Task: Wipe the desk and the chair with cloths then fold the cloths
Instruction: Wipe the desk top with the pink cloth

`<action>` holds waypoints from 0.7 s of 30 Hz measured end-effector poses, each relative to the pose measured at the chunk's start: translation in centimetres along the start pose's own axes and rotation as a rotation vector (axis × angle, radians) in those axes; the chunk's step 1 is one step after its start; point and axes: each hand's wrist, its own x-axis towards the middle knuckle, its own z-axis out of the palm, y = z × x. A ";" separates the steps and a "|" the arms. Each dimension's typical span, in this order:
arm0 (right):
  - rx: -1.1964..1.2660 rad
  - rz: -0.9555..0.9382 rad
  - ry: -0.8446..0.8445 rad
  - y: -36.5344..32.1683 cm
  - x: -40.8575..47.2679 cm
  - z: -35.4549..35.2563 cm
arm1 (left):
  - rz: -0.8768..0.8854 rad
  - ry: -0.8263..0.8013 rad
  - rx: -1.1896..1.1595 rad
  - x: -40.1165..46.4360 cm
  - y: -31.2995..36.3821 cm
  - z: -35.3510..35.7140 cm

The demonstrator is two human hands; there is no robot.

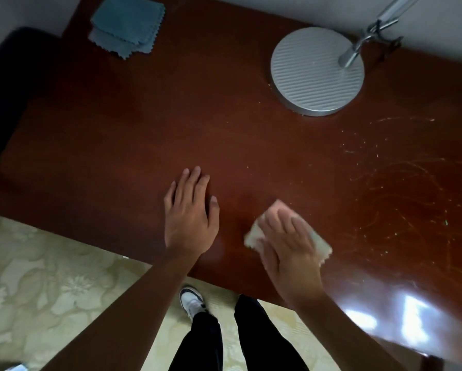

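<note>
A dark red-brown wooden desk (117, 135) fills most of the view. My right hand (288, 250) presses flat on a folded pale pink-and-cream cloth (254, 235) near the desk's front edge; the hand is blurred. To its left, my left hand (191, 212) rests flat on the bare desk with its fingers straight. A folded blue cloth (128, 25) lies at the far left corner of the desk. A dark chair (7, 84) stands beyond the desk's left end, mostly in shadow.
A round silver lamp base (311, 84) with a metal stem (358, 46) stands at the back right. Fine pale scratches or streaks (401, 188) mark the desk's right side. Below the front edge are patterned cream flooring (50, 285) and my legs and a shoe (192, 301).
</note>
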 end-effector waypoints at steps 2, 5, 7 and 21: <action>0.005 -0.029 0.012 2.3 -1.6 -1.9 | 0.000 0.004 0.001 0.0 0.0 0.0; -0.051 0.114 0.079 5.2 2.2 -2.3 | 0.000 0.011 0.006 0.1 -0.2 0.2; -0.056 0.170 0.115 3.9 4.8 -0.7 | -0.002 0.017 0.008 0.0 -0.2 0.1; 0.035 -0.007 0.030 1.3 -0.2 -0.5 | 0.005 0.036 -0.014 -0.2 -0.1 0.2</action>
